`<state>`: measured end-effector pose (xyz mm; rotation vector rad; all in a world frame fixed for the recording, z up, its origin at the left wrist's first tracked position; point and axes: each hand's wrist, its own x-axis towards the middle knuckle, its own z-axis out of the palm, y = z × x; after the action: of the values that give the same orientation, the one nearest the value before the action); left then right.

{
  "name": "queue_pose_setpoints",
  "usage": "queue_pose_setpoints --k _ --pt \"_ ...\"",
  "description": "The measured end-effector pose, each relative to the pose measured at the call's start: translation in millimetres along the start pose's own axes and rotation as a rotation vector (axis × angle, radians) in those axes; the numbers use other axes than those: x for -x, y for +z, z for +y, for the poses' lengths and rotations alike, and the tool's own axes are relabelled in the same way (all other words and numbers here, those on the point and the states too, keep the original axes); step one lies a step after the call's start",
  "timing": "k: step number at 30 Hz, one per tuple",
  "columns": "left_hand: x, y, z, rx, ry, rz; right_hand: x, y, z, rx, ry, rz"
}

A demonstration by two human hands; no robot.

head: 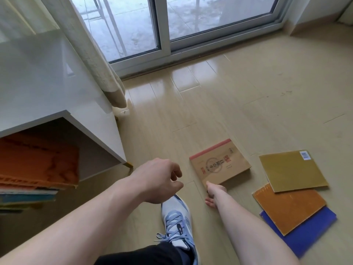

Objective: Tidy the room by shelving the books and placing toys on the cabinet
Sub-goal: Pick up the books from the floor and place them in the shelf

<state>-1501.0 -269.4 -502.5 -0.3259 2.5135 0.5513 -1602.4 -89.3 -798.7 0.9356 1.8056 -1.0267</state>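
— While the head camera looks down at the pale wood floor [238, 88], where is the right hand [215, 192]?
— Low, at the near corner of the tan book [219, 163]. Its fingers touch that corner, but whether they pinch it or only rest against it I cannot tell; the forearm hides most of the hand.
— And the tan book itself?
— Lying flat on the floor, red strip along its far edge, just right of the left hand [158, 180].
— What is that left hand doing?
— Hanging in the air above the floor, fingers loosely curled, holding nothing.
— Other books?
— Three to the right, overlapping: an olive-yellow book [292, 171] on top, an orange book [288, 207] partly under it, a blue book [305, 232] at the bottom, nearest the camera. They lie near the tan book, not touching it.
— The cabinet?
— A white cabinet [47, 73] stands at left, with a stack of books [36, 169] inside its open shelf, an orange cover on top. A curtain [95, 54] hangs beside it, in front of a sliding glass door [162, 25].
— Anything below?
— A blue-and-white sneaker [177, 222] between the two forearms.
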Motion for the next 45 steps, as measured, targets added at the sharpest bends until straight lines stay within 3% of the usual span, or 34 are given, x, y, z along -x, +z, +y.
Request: queue_pose_setpoints --k 8,13,20,26,31,35,38,42,44,45 --pt "0 5 -8 -0.02 -0.009 -0.017 -4 11 9 -0.148 0.0 -0.08" --pt "0 4 -17 0.01 -0.027 -0.032 12 9 9 -0.294 -0.173 -0.149" --pt "1 13 -25 -0.032 -0.018 0.037 118 -49 -23 -0.542 -0.246 -0.493" --pt "7 13 -18 -0.128 0.128 0.082 208 -108 -19 -0.319 -0.201 -0.799" --pt "15 20 20 -0.232 0.295 0.009 232 -141 4 -0.315 -0.226 -0.854" --pt "16 21 35 -0.251 0.356 0.091 230 -158 18 -0.467 -0.185 -0.896" --pt "13 15 40 -0.247 0.38 0.23 229 -166 31 -0.419 -0.174 -0.941" --pt "11 10 39 -0.312 0.317 0.267 210 -174 37 -0.353 -0.184 -0.819" --pt "11 9 34 -0.305 0.257 0.27 169 -181 44 -0.277 -0.239 -0.52" --pt "11 9 29 -0.279 0.228 0.277 147 -187 50 -0.15 -0.275 -0.295"
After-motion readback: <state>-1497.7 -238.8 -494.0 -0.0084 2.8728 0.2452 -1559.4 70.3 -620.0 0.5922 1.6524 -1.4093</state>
